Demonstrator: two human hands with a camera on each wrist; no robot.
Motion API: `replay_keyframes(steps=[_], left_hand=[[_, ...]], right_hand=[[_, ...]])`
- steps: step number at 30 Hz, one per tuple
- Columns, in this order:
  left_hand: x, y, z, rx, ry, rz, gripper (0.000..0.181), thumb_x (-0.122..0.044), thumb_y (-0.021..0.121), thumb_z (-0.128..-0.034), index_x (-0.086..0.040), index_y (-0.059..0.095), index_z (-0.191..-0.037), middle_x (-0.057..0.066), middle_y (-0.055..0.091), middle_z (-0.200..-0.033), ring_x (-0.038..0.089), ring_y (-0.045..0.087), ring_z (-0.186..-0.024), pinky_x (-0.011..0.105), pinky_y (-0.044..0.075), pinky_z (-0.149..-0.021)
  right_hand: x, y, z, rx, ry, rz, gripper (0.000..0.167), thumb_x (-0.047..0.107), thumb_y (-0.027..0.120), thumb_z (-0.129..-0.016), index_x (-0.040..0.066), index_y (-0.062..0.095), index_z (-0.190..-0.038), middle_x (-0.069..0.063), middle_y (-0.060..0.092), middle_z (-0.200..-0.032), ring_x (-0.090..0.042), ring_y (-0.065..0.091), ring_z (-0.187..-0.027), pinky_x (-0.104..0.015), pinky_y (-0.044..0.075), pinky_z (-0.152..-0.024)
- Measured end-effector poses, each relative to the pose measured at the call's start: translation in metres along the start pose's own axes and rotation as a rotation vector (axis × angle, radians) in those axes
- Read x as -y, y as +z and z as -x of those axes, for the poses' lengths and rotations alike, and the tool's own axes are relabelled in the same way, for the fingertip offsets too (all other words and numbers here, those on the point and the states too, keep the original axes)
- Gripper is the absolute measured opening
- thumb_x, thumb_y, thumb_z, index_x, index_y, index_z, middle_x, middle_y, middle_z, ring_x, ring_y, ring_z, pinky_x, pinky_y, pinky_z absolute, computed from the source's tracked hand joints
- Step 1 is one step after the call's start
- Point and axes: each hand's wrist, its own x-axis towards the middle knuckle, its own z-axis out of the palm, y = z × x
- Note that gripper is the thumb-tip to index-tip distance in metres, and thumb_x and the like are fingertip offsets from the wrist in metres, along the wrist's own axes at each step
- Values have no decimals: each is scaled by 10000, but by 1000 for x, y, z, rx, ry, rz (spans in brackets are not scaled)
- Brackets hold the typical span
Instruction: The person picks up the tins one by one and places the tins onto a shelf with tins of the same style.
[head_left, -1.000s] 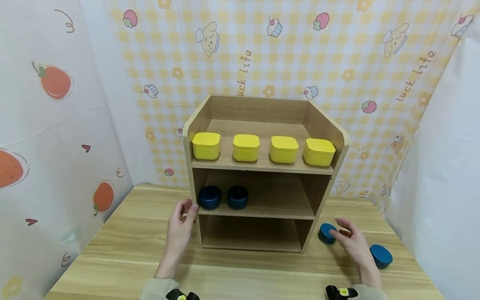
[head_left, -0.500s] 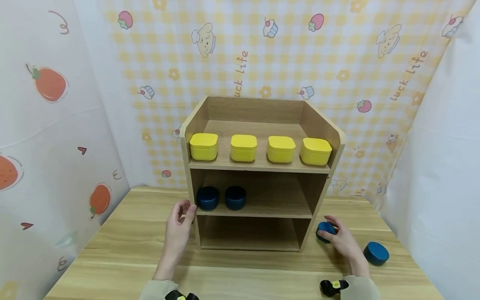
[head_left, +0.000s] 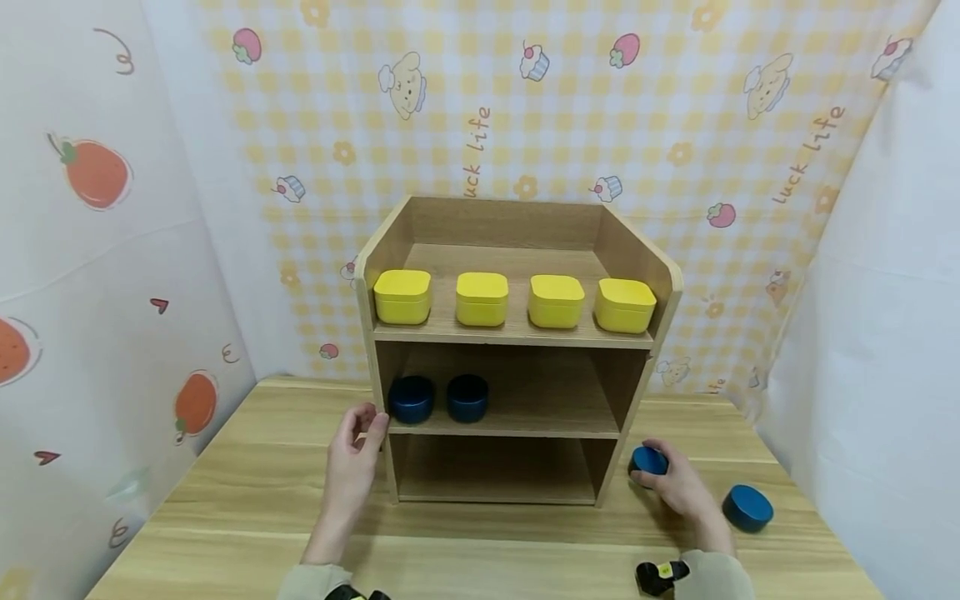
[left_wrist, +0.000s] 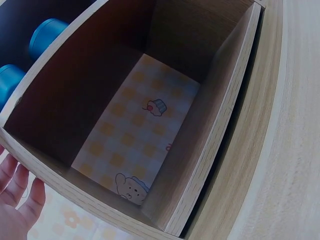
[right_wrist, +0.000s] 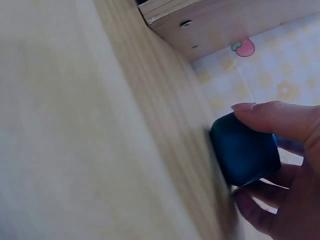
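A blue round tin [head_left: 647, 461] is held on the table between the thumb and fingers of my right hand [head_left: 681, 486], just right of the wooden shelf unit [head_left: 504, 431]. The right wrist view shows the thumb over one edge of the tin [right_wrist: 244, 150] and the fingers around the other side. My left hand [head_left: 352, 458] rests with loosely bent fingers against the unit's left side panel; in the left wrist view its fingertips [left_wrist: 34, 199] touch that panel from outside. Two more blue tins [head_left: 411, 399] stand on the middle shelf, toward the left.
Another blue tin [head_left: 747, 508] lies on the table [head_left: 480, 554] to the right of my right hand. Several yellow lidded boxes [head_left: 482, 299] line the top shelf. A checkered curtain [head_left: 300, 108] hangs behind the unit, with white cloth at both sides.
My right hand has moved slightly left, and its thumb and fingers have closed around the nearer tin. The left hand stays against the shelf unit. The head view has shifted slightly.
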Motion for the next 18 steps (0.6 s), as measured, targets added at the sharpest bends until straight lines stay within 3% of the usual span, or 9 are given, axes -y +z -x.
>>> replay_keyframes(steps=[9,18], left_hand=[[-1,0,0,2,3,-6,244,-165,584,-997,4,550,-1169,55,527,-1026,98,510,-929,178,439,-747],[-1,0,0,8,6,-28,263,-182,570,-1006,18,537,-1174,64,527,-1048,98,503,-954,166,432,-769]], right_hand=[[15,-14,10,21,3,58,669,262,761,-859,-18,440,-1374,-365,438,-1353,-525,475,-1178,-603,431,-899],[39,-35,30,52,-14,67,732,341,751,-864,-5,413,-1413,-393,386,-1382,-576,403,-1228,-612,427,-908]])
